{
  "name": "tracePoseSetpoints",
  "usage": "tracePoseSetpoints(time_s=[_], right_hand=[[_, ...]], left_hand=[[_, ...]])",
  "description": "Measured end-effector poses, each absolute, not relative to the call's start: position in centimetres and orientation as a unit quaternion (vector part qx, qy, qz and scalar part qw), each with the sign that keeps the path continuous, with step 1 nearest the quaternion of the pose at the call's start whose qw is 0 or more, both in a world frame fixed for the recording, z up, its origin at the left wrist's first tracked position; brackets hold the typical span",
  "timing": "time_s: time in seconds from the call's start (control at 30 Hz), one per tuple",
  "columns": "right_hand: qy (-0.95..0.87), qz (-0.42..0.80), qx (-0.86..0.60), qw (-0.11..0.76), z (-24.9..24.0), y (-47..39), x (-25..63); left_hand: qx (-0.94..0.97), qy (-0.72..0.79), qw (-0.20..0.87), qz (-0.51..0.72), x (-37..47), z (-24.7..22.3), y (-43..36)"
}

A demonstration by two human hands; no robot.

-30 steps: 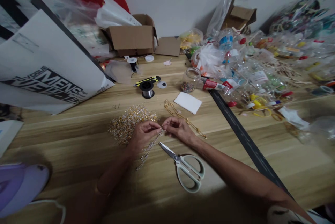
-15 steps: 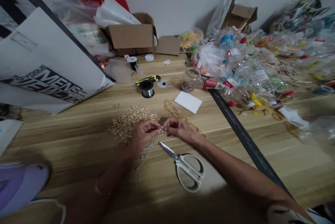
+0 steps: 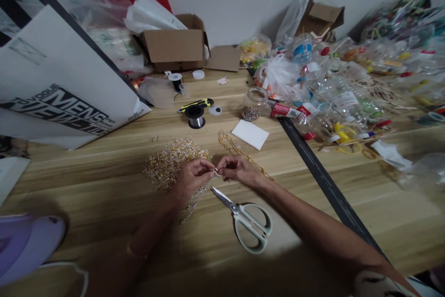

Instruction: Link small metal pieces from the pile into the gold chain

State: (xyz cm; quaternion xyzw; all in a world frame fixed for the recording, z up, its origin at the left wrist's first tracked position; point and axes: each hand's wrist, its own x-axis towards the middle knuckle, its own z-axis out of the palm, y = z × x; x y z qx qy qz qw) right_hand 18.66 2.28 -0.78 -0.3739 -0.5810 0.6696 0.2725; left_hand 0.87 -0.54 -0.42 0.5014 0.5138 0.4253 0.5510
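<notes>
Chain: a thin silvery chain (image 3: 195,200) hangs from the fingertips, its loose end trailing toward the lower left, just left of the scissors.
Left hand: the left hand (image 3: 192,179) is closed, thumb and forefinger pinching the chain near its upper end.
Right hand: the right hand (image 3: 239,171) has its fingertips pinched together, meeting the left ones at a small shiny piece (image 3: 216,170), too tiny to make out.
Scissors: the scissors (image 3: 235,209) lie on the table (image 3: 114,190) below the hands, points toward the upper left.
Bead pile: a gold and clear bead pile (image 3: 170,160) lies just beside the left hand.
Gold chain: a gold chain (image 3: 226,139) stretches behind the right hand.
Farther back: a spool (image 3: 196,121), a jar (image 3: 249,112) and folded paper (image 3: 250,134).
</notes>
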Motion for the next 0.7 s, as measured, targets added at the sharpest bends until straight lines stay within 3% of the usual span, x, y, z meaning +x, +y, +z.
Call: tracePoseSetpoints(time_s=[0.7], right_hand=[[-0.603, 0.691, -0.335, 0.216, -1.09, 2.85, 19.37]], left_hand=[[0.532, 0.504, 0.529, 0.428, 1.05, -0.81, -0.87]])
